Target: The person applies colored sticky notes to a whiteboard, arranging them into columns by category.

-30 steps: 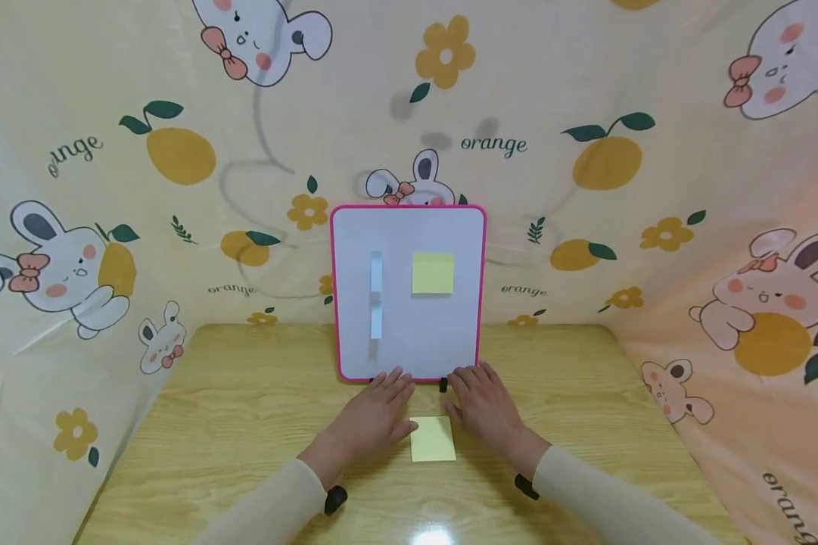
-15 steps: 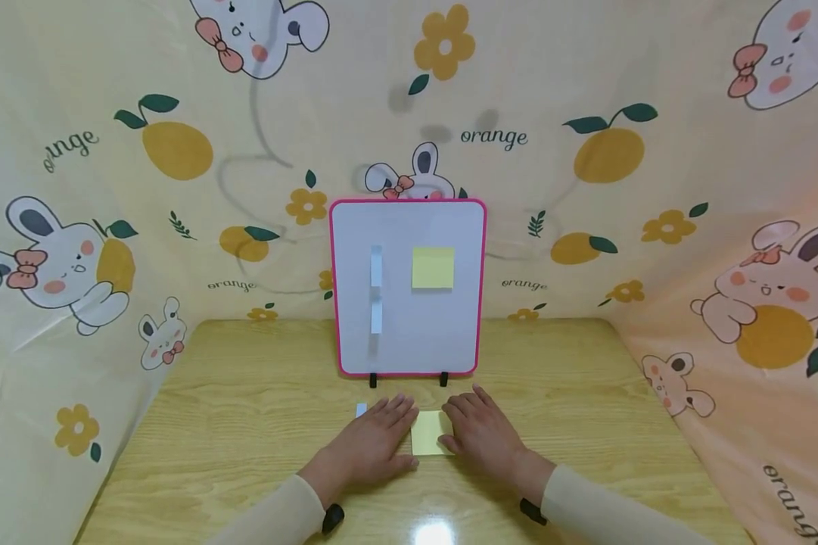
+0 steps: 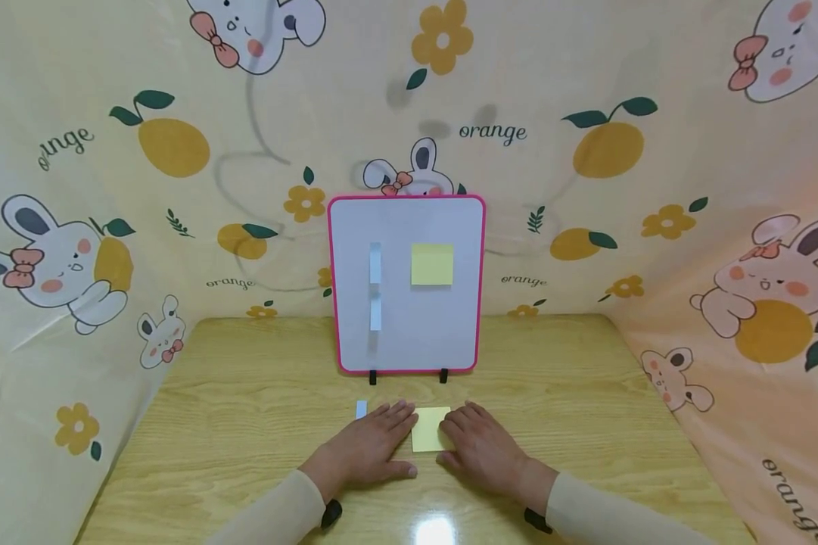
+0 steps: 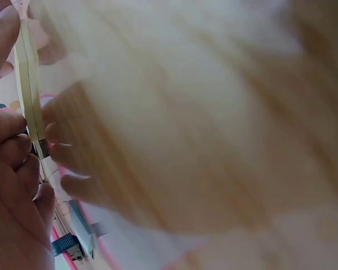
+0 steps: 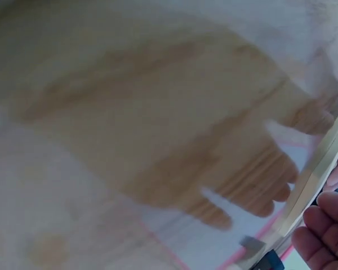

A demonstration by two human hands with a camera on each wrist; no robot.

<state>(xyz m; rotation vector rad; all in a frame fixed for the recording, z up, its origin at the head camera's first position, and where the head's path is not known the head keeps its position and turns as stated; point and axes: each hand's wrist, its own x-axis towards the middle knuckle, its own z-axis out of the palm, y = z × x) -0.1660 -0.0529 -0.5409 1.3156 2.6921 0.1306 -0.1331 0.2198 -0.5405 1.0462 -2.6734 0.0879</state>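
A pad of yellow sticky notes (image 3: pixel 430 430) lies on the table between both hands. My left hand (image 3: pixel 369 446) is laid low and flat, fingertips right at the pad's left edge. On the other side my right hand (image 3: pixel 485 453) has its fingertips over the pad's right edge, fingers slightly bent. The left wrist view shows the pad's thick side (image 4: pixel 29 84) near the left fingers. Beyond the hands stands a white board (image 3: pixel 409 344) with a pink rim. It bears a yellow sticky note (image 3: pixel 432 264), an upper blue strip (image 3: pixel 375 263) and a lower blue strip (image 3: pixel 376 312).
Partly hidden behind the left hand, a small blue strip (image 3: pixel 362 409) lies on the wooden table (image 3: pixel 245 378). Two black feet, one of them at the left (image 3: pixel 372 377), hold up the board. A patterned cloth (image 3: pixel 517 189) surrounds the table at the back and sides.
Both hands have moved back from the board's lower edge to the sides of the sticky note pad. The board's feet and the blue strip on the table have come into view.
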